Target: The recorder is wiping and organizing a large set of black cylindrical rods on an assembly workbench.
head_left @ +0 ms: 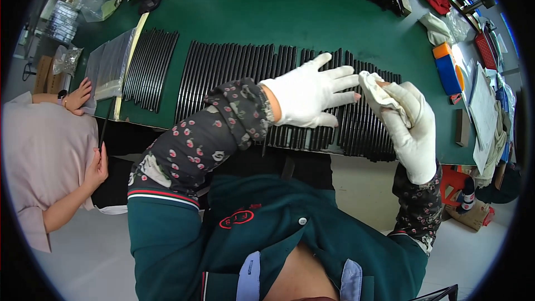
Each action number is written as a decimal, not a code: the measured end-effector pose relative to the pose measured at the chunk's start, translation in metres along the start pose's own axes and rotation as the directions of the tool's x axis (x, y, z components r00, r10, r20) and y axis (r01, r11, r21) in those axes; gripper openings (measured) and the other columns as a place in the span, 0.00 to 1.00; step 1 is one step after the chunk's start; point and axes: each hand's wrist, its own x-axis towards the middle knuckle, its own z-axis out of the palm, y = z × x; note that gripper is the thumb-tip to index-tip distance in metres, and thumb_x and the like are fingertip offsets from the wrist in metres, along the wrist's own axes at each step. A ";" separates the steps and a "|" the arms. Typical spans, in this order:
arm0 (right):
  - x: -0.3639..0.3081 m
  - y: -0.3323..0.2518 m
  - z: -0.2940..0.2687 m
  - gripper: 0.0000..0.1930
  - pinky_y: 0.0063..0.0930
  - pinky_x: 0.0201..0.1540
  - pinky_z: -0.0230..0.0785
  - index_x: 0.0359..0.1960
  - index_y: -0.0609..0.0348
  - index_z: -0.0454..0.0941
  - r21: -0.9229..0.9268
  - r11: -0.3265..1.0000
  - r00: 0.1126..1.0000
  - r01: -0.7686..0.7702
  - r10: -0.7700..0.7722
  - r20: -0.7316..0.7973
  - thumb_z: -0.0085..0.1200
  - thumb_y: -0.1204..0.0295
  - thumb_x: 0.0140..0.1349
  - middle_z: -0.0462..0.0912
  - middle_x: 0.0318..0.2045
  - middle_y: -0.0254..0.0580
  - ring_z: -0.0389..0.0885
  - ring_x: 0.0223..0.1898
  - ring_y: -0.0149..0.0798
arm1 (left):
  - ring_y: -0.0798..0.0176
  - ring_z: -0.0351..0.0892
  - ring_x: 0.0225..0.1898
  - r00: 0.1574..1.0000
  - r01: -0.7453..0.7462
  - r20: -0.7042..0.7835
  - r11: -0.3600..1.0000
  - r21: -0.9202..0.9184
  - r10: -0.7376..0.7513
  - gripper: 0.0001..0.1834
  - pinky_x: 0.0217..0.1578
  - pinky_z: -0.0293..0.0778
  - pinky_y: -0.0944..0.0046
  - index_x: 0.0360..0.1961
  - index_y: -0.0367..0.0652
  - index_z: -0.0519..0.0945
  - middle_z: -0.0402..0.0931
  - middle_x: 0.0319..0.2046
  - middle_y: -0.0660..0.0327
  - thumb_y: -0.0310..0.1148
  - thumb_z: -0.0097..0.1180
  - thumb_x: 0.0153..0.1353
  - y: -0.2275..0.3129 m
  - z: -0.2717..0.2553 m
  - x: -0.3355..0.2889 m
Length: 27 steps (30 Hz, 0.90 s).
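Note:
Both my hands wear white gloves. My left hand (309, 93) lies flat with fingers spread on a long row of thin black rods (234, 72) laid side by side on the green table (312, 17). My right hand (409, 122) is raised just right of it, closed around a crumpled white cloth (374, 90) held above the rods' right end (365, 128). The left fingertips nearly touch the cloth.
A second batch of black rods (149, 69) lies to the left beside clear plastic bags (108, 67). A person in a light top sits at the left, holding one black rod (103, 128). A blue-and-orange block (447, 67), papers and red items crowd the right edge.

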 end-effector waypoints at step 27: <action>-0.003 -0.023 0.095 0.07 0.33 0.33 0.75 0.36 0.57 0.74 0.338 0.823 0.549 0.456 -0.559 0.622 0.50 0.72 0.56 0.78 0.28 0.40 0.80 0.30 0.44 | 0.56 0.50 0.73 0.970 0.225 0.059 0.962 0.154 -0.237 0.32 0.69 0.49 0.42 0.69 0.52 0.62 0.53 0.72 0.60 0.50 0.47 0.67 -0.042 -0.004 -0.002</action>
